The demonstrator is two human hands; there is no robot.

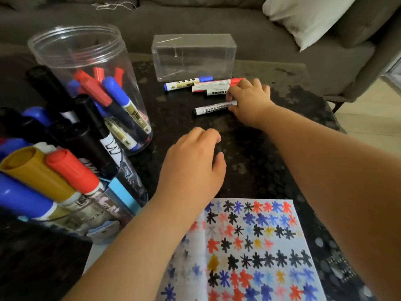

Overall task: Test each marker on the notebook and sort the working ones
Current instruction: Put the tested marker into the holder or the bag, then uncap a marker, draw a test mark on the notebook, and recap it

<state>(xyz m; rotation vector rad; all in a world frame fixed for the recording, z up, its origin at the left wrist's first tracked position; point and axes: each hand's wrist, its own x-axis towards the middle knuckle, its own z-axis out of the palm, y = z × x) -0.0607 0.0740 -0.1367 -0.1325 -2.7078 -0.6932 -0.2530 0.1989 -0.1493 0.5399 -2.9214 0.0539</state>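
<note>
Right hand reached across the dark speckled worktop, fingertips pinching the right end of a black whiteboard marker that lay flat on the surface. Just behind it lay three more markers in a small pile: a blue-capped one, a red-capped one and a short stretch of another partly hidden by the hand. They sat right in front of a clear rectangular box. Left hand hovered or rested palm down over the worktop, fingers loosely curled, holding nothing; could not tell if it touched the surface. Notebook lay open at the near edge, page covered in rows of black, blue, red and yellow star-shaped test marks, left forearm crossing its corner. On the left stood a tall clear round jar with red and blue markers inside, and nearer the camera a second holder packed with upright markers, caps in black, blue, red and yellow. Grey sofa with a pale cushion behind the worktop
</note>
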